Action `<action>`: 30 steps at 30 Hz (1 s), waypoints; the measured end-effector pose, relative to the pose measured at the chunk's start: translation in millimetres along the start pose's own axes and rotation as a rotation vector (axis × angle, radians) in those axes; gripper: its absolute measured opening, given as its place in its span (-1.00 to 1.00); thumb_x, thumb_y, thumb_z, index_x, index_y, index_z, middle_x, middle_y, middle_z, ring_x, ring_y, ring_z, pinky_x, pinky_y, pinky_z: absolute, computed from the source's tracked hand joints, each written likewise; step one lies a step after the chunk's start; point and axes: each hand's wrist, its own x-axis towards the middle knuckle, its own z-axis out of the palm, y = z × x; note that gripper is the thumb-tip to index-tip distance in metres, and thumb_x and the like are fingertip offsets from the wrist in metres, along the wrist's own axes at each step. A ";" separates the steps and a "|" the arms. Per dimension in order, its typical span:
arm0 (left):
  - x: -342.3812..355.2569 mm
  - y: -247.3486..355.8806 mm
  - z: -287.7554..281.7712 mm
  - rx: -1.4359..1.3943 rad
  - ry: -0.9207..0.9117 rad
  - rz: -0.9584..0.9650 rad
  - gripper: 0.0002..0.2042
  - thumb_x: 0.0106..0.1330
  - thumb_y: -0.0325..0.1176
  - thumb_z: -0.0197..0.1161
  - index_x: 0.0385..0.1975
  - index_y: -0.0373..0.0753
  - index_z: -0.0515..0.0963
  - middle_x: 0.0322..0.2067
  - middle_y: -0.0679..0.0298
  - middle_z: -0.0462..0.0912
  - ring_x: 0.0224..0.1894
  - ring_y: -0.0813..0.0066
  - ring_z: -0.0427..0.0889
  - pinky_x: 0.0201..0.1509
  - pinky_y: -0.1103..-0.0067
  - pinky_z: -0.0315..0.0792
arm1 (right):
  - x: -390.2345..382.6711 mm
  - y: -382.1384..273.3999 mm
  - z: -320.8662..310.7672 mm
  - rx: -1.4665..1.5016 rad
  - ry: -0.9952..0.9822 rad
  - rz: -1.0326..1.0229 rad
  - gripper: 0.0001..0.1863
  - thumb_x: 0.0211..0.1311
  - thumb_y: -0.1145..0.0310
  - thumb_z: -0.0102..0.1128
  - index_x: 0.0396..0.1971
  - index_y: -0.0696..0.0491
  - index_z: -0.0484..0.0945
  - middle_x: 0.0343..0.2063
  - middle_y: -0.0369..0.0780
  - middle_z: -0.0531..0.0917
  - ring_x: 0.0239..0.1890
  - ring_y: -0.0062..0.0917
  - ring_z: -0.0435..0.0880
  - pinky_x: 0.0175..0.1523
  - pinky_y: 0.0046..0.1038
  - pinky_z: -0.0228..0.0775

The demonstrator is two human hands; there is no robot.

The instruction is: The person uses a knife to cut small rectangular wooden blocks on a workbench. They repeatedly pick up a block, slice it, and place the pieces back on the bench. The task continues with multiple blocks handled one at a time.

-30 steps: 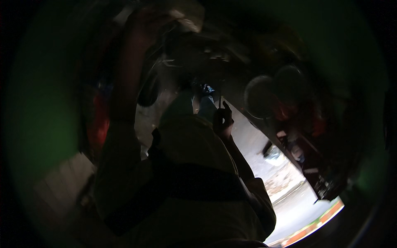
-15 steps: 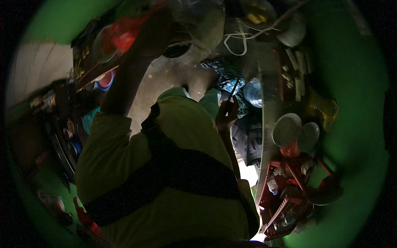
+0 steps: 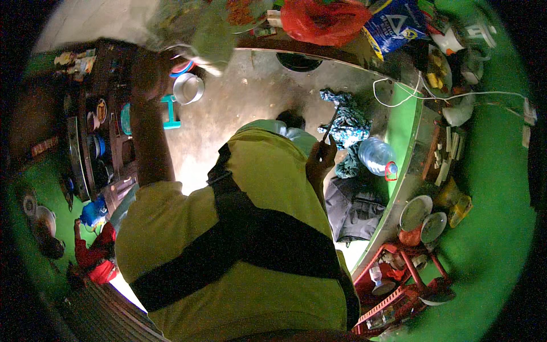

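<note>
My left hand, dark and smeared by motion, is raised at the upper left on a translucent plastic bag with greenish tint; its fingers are hard to make out. My right hand is lower, beside my body, closed around a thin dark utensil that points upward, possibly a knife. Past it on the floor lie blue patterned cloth and a large clear bottle with a red handle. A red plastic bag and a blue printed packet rest on the counter at the top.
A metal pot and teal stool stand on the floor, near dark shelving. A black bag lies right of me. The right counter holds plates, white cable and a red rack.
My left hand has moved leftward with the translucent bag. The view has swung and brightened, showing more of the floor and counter. My right hand still holds the thin utensil.
</note>
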 end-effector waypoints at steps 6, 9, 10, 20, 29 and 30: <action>-56.8 -2.4 -112.4 -0.001 0.345 -0.018 -0.41 0.43 0.05 0.32 0.33 -0.15 0.42 0.08 0.13 0.71 0.05 -0.03 0.72 0.10 0.05 0.68 | -1.0 12.6 -1.3 -0.136 -0.092 -0.095 -0.49 0.49 0.35 0.32 0.35 0.10 0.45 -0.41 -0.26 0.66 -0.44 -0.57 0.55 -0.30 -0.45 0.44; -70.5 -16.8 -163.6 -0.044 0.476 -0.037 -0.38 0.42 0.08 0.34 0.34 -0.14 0.41 0.08 0.14 0.71 0.04 -0.04 0.72 0.08 0.05 0.69 | -7.0 36.1 4.0 -0.146 -0.103 -0.154 -0.49 0.49 0.28 0.33 0.33 0.10 0.46 -0.40 -0.22 0.68 -0.42 -0.52 0.60 -0.28 -0.40 0.49; -74.1 -20.9 -181.9 -0.052 0.511 -0.049 -0.37 0.41 0.09 0.34 0.35 -0.13 0.41 0.08 0.14 0.71 0.03 -0.04 0.72 0.07 0.04 0.69 | -11.2 45.4 5.6 -0.129 -0.127 -0.133 -0.49 0.49 0.28 0.33 0.33 0.10 0.46 -0.39 -0.20 0.70 -0.41 -0.49 0.64 -0.26 -0.38 0.51; -69.7 -168.2 -370.4 0.108 0.607 -0.397 -0.39 0.41 0.11 0.35 0.31 -0.14 0.42 0.04 0.17 0.71 -0.01 0.01 0.72 0.03 0.09 0.67 | -58.9 79.8 78.1 -0.472 -0.070 -0.119 -0.54 0.51 0.29 0.30 0.28 0.16 0.48 -0.44 -0.18 0.64 -0.43 -0.46 0.56 -0.28 -0.34 0.48; -57.8 -308.6 -586.2 0.334 0.510 -0.738 -0.43 0.43 0.10 0.34 0.27 -0.15 0.46 0.00 0.19 0.71 -0.05 0.08 0.70 0.00 0.14 0.65 | -188.5 103.8 203.9 0.112 0.330 0.411 -0.54 0.41 0.53 0.28 0.27 0.09 0.46 -0.41 -0.12 0.73 -0.46 -0.55 0.66 -0.55 -0.61 0.41; -45.6 -313.9 -605.9 0.372 0.480 -0.749 -0.43 0.43 0.09 0.34 0.26 -0.15 0.46 0.00 0.20 0.71 -0.05 0.09 0.70 0.00 0.15 0.64 | -217.3 110.3 201.9 0.129 0.282 0.451 -0.54 0.42 0.53 0.27 0.28 0.11 0.45 -0.41 -0.09 0.73 -0.44 -0.52 0.67 -0.48 -0.58 0.48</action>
